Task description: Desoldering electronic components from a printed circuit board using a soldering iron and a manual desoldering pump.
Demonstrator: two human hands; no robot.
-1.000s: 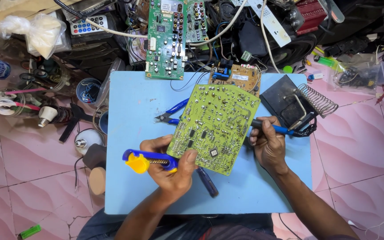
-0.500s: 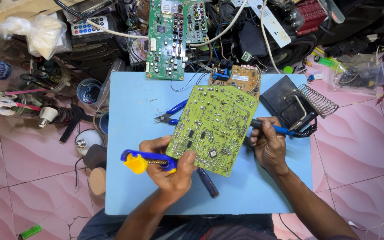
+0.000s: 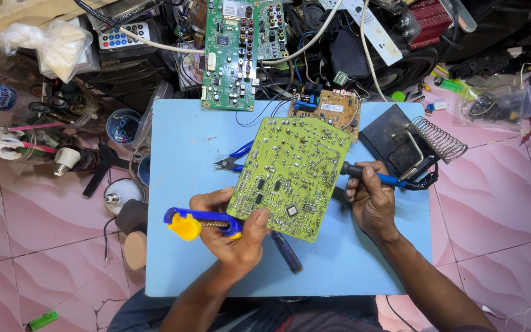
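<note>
Yellow-green circuit board point(image 3: 293, 175) tilted over blue table point(image 3: 179, 264), unmoved since before; left hand point(image 3: 235, 230) gripping board edge plus blue-yellow desoldering pump point(image 3: 201, 221); right hand point(image 3: 373, 200) closed around soldering iron point(image 3: 370, 175), tip at board edge.

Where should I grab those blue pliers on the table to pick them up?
Take the blue pliers by their two blue handles, which angle up and to the right toward the yellow-green circuit board. Come from above, since they lie flat on the light blue table. The dark pointed tips face left and are thin, so your fingers would slip there. The handle ends may sit under the board's edge.
</note>
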